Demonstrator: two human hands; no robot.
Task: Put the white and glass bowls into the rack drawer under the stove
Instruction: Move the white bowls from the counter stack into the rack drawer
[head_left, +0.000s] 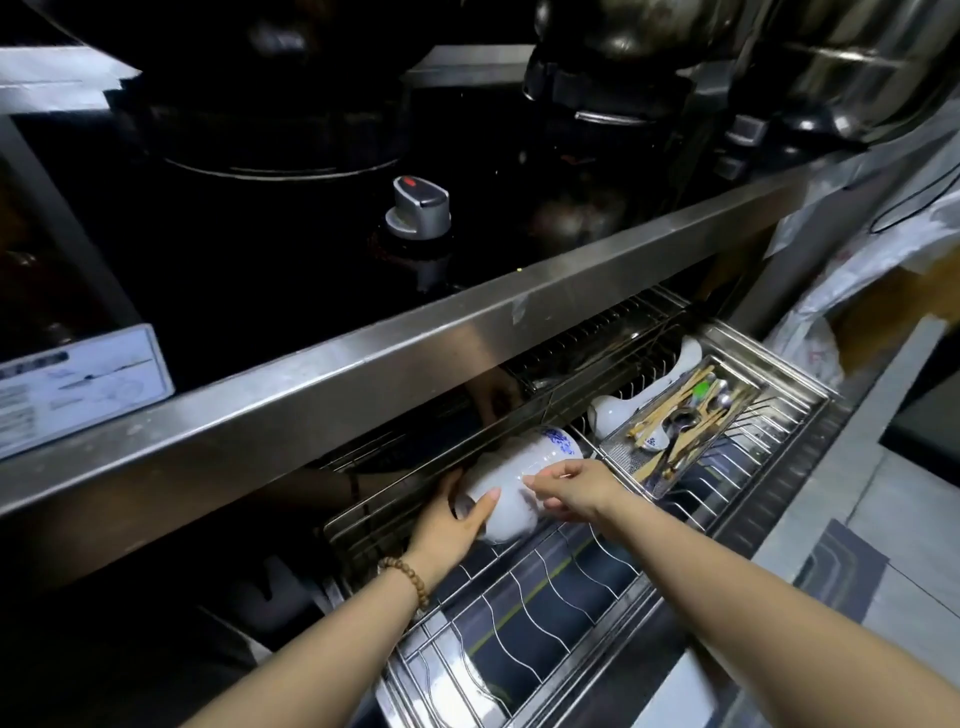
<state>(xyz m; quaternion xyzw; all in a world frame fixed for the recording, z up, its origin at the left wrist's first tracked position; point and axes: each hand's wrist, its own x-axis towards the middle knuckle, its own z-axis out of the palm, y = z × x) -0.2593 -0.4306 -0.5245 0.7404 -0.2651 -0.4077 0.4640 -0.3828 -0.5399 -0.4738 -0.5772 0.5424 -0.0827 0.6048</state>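
Observation:
The wire rack drawer stands pulled out under the steel stove counter. At its back left a row of white bowls lies on edge in the rack. A clear glass bowl sits among them, and a blue-patterned bowl ends the row. My left hand grips the nearest white bowl from the left, thumb across its side. My right hand pinches the glass bowl's rim from the right.
A steel cutlery tray with chopsticks and spoons lies across the drawer's right part, white ceramic pieces behind it. The stove knob and dark pots stand above. The steel counter edge overhangs the drawer's rear. Plastic bags hang at right.

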